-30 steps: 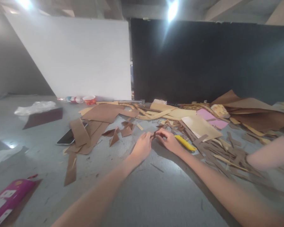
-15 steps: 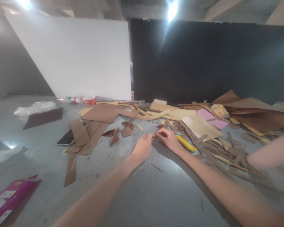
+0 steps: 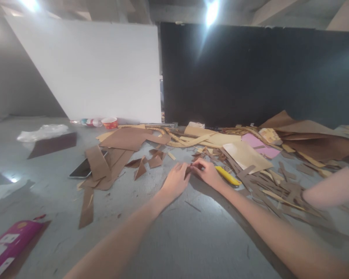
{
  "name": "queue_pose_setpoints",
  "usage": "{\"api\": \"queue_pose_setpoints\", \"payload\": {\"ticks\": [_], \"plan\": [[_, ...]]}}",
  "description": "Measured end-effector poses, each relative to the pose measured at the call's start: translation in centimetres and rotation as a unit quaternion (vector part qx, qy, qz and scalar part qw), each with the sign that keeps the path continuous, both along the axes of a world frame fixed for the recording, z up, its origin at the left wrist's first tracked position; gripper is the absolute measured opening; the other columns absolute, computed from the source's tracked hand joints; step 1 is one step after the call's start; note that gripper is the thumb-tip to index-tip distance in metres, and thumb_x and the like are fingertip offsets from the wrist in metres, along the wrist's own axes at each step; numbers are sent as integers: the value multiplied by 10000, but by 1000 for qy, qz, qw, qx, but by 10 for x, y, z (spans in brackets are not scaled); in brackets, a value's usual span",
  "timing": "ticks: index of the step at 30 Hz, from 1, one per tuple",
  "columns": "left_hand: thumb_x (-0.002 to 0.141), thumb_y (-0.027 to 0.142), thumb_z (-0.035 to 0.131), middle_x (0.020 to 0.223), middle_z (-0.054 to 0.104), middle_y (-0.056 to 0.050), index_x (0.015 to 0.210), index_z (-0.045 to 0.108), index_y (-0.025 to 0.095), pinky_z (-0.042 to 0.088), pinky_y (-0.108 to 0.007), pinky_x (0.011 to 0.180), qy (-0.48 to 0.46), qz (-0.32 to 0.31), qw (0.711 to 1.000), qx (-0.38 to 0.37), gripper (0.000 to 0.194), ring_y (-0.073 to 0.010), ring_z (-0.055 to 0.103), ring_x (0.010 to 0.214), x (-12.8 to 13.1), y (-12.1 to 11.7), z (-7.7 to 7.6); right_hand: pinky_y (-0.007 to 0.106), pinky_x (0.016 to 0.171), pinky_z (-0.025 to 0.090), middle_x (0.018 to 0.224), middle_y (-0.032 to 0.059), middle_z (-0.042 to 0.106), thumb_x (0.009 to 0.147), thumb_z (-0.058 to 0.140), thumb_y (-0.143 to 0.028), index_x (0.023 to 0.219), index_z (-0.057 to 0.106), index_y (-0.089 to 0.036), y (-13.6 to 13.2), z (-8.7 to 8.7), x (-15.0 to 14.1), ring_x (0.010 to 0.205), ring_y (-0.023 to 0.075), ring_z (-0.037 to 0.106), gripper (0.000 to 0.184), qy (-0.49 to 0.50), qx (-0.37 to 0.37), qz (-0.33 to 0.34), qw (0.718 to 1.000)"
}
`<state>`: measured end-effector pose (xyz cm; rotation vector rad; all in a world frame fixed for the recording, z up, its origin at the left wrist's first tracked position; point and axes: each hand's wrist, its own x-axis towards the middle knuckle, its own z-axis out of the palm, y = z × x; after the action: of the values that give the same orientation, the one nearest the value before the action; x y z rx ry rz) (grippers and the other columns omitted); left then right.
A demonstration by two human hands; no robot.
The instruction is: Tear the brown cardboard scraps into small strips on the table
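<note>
My left hand (image 3: 177, 181) and my right hand (image 3: 206, 173) meet over the middle of the grey table, fingertips pinched together. Between them is a small brown piece (image 3: 189, 168), perhaps paper or leather, mostly covered by the fingers. Just right of my right hand lies a long yellow object (image 3: 228, 176), its kind unclear. Several folded brown pieces (image 3: 140, 170) rest to the left, beyond my left hand. Small brown and tan scraps (image 3: 213, 153) are scattered behind my right hand.
At the right, another person's forearm (image 3: 331, 190) reaches over brown strips (image 3: 279, 193). Large brown sheets (image 3: 311, 139) lie behind. A phone (image 3: 80, 169) sits partly under brown strips at left. A magenta case (image 3: 20, 238) is at front left, a red cup (image 3: 109, 123) at the back.
My fingers have shifted slightly around the small brown piece, the left fingertips moving a little right. The surrounding things look the same.
</note>
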<state>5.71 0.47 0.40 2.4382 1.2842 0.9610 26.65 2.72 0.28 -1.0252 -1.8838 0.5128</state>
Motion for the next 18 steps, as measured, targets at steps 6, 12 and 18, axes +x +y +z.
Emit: {"api": "queue_pose_setpoints", "payload": {"ticks": [6,12,18], "plan": [[962,9,596,1224,760,-97,1248,628,237,598,-426,965,19,7,1000,-10,367,-297,692,1180,-2,0,0,331,701,493,793,37,662,1069,683,-523,956,792,-226,-4,2,-1,732,213,624,336,2,39,18,999],[958,-4,596,1226,768,-94,1226,637,233,597,-429,982,10,11,1000,2,360,-291,691,1187,-3,2,-2,318,700,495,810,33,693,1059,695,-474,919,776,-227,-7,4,-2,744,208,622,295,-13,11,41,999],[973,9,603,1186,768,-85,1195,652,237,601,-435,966,21,6,1000,4,323,-290,693,1136,-3,2,-1,306,693,493,806,30,725,1070,660,-489,862,717,-222,-4,1,0,749,201,640,343,-26,-37,51,998]]}}
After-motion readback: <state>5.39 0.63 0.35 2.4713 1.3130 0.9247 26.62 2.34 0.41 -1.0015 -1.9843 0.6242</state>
